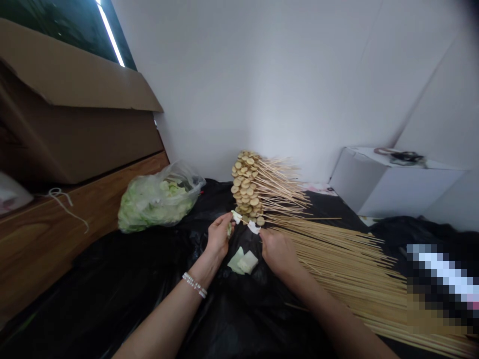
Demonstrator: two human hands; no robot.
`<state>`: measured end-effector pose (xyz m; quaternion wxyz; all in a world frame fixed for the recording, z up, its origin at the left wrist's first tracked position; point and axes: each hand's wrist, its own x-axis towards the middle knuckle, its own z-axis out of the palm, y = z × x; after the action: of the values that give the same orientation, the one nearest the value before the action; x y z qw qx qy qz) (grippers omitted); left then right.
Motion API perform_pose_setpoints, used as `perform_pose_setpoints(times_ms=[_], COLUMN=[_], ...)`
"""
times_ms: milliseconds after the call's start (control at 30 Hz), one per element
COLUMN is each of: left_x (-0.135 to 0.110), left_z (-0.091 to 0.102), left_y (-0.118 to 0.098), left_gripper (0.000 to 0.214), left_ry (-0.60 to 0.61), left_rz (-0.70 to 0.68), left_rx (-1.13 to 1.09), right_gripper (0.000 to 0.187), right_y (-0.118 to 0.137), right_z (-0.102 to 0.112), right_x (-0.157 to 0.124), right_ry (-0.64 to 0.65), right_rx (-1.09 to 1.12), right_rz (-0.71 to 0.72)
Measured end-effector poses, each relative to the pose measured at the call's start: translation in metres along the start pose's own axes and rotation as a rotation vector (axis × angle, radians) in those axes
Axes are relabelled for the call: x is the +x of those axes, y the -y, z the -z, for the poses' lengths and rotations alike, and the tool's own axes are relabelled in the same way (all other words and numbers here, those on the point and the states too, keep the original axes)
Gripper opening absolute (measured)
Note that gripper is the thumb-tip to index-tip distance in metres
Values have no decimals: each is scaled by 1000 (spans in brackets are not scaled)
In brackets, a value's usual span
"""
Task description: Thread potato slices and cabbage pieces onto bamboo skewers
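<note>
My left hand [219,236] pinches a pale cabbage piece [236,217] at its fingertips, with a greener bit of leaf [229,230] tucked against the fingers. Opposite it, my right hand [277,250] is closed on a thin wooden skewer, mostly hidden by the fingers. Another whitish cabbage piece [253,228] sits on that skewer close to the right fingertips. Two or so loose cabbage pieces [244,261] lie between my wrists on black plastic sheeting [232,319]. Just beyond the hands rises a stack of skewered round slices [247,187], resembling potato, their sticks pointing right.
Many bare wooden skewers [348,279] spread beneath and beyond my right forearm. A clear bag of cut cabbage [157,202] rests at left. Behind it, a cardboard box [93,134] stands on a wooden surface. A white box [396,184] is at right, before the wall.
</note>
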<state>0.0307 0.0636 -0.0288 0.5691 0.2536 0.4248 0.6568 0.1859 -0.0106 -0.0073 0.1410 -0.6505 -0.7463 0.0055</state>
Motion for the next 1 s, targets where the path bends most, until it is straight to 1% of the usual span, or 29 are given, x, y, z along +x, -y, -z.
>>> perform_pose_setpoints(times_ms=[100,233,367,500,633,800,1000], left_x=[-2,-4,-6,-5,-5,-6,-6], left_z=[-1,-5,-6,-6,-5,-5,-5], left_y=[-1,-4,-4,-4,-3,-2,2], left_gripper=[27,16,9,7,11,9,7], left_ry=[18,0,1,11,20,29,27], left_rz=[37,126,177,224,261,281,261], left_rx=[-31,-87,-102,-124,-131,-130,-123], right_gripper=[27,27,27,27,27,26,26], right_y=[0,-1,-1,-1,-1,-2,-2], right_z=[0,0,-1,-1,-2,-3,-6], right_x=[0,1,1,1,0,0,1], right_ry=[2,-8,-2,-2,12,6,17], right_rx=[-7,-12,-22,-14,-26,-31,18], right_rz=[1,10,4,9,1,-12,-26])
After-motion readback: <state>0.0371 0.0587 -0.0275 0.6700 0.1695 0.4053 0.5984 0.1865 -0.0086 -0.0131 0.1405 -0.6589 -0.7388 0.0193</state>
